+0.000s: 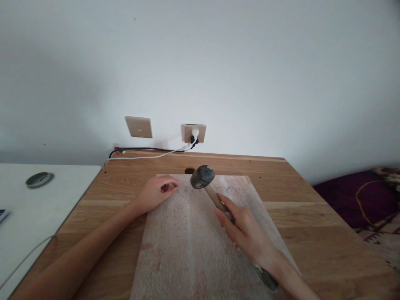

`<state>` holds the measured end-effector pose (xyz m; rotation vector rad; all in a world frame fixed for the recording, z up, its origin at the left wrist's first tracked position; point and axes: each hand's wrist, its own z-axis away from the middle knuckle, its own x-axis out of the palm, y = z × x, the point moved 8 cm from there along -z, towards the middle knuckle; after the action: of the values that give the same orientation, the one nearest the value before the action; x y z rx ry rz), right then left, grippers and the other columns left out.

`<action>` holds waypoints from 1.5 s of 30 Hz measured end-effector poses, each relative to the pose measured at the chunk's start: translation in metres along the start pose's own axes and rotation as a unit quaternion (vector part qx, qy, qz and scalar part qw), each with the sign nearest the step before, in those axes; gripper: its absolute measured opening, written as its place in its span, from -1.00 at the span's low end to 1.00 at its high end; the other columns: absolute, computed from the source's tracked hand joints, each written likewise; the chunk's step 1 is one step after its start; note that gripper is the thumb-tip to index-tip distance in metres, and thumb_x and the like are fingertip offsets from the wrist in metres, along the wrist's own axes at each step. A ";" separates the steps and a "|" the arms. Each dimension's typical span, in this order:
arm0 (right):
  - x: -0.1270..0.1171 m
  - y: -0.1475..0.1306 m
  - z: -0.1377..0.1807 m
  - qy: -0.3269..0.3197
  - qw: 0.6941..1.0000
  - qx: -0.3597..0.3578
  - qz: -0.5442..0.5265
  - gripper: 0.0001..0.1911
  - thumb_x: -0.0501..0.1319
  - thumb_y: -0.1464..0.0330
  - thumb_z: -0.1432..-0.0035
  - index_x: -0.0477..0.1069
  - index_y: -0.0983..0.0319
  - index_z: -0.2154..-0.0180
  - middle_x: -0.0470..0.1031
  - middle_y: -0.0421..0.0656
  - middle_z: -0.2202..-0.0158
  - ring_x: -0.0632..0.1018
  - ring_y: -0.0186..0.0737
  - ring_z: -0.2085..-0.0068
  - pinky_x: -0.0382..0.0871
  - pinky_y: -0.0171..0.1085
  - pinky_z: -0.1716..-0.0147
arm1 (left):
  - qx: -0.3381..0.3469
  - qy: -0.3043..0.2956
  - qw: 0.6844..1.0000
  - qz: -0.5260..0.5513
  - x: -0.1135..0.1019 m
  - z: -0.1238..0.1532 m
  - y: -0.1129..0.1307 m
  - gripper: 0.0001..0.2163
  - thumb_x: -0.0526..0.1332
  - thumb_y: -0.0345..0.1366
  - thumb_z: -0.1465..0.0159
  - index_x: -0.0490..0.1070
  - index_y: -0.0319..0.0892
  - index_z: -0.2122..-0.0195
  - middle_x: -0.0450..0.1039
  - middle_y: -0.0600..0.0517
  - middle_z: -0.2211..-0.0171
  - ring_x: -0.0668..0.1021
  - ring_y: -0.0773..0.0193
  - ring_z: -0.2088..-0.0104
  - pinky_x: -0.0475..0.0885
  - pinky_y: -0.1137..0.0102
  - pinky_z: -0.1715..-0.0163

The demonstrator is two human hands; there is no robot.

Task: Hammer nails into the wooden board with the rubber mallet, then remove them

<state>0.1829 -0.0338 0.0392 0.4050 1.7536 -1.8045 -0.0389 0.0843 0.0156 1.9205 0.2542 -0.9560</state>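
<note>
My right hand [245, 229] is wrapped round the wooden handle of a mallet [203, 176] with a dark, scuffed head. That head hangs over the far part of a worn wooden board [184, 250]. At the board's far left corner, my left hand [159, 191] has thumb and forefinger closed at a tiny dark nail [177, 188]; the fingertips partly hide it. Several small nails [228, 188] stand in a row near the far edge, right of the mallet head. Small dark marks run down the board's left half.
The board lies on a wooden table [315, 233] against a white wall. Behind it are a cable hole [189, 171] and a socket with plugs [194, 134]; cables [156, 156] run left. A white table [34, 216] adjoins at left, and purple cloth [353, 200] lies at right.
</note>
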 end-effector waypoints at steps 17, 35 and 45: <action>0.012 -0.004 -0.002 -0.014 0.999 -0.021 0.025 -0.50 -0.01 0.12 -0.51 0.32 0.24 -0.28 0.55 -0.21 0.43 0.60 -0.17 0.41 0.46 -0.22 0.36 | 0.006 -0.008 1.000 0.014 0.006 0.002 -0.002 -0.86 0.24 -0.25 -0.34 0.61 -0.09 0.24 0.58 0.07 0.35 0.53 0.30 0.39 0.40 0.42 0.32; 0.037 -0.023 -0.018 -0.040 0.992 -0.085 0.081 -0.64 0.01 0.25 -0.50 0.37 0.22 -0.18 0.66 -0.08 0.21 0.66 -0.07 0.23 0.49 -0.15 0.21 | -0.072 0.007 0.997 0.010 0.003 0.001 -0.010 -0.58 0.26 -0.43 -0.14 0.56 -0.14 -0.06 0.56 0.10 0.44 0.58 0.23 0.44 0.42 0.43 0.37; 0.037 -0.024 -0.016 -0.039 0.993 -0.084 0.078 -0.62 0.02 0.23 -0.50 0.37 0.19 -0.21 0.64 -0.07 0.18 0.65 -0.07 0.18 0.51 -0.13 0.14 | -0.062 0.012 0.998 0.019 0.003 0.000 -0.009 -0.64 0.24 -0.37 -0.15 0.56 -0.17 0.01 0.60 0.06 0.39 0.59 0.21 0.41 0.43 0.41 0.35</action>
<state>0.1372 -0.0261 0.0353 0.3863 1.7520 -1.5314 -0.0422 0.0883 0.0077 1.8185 0.2826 -0.8729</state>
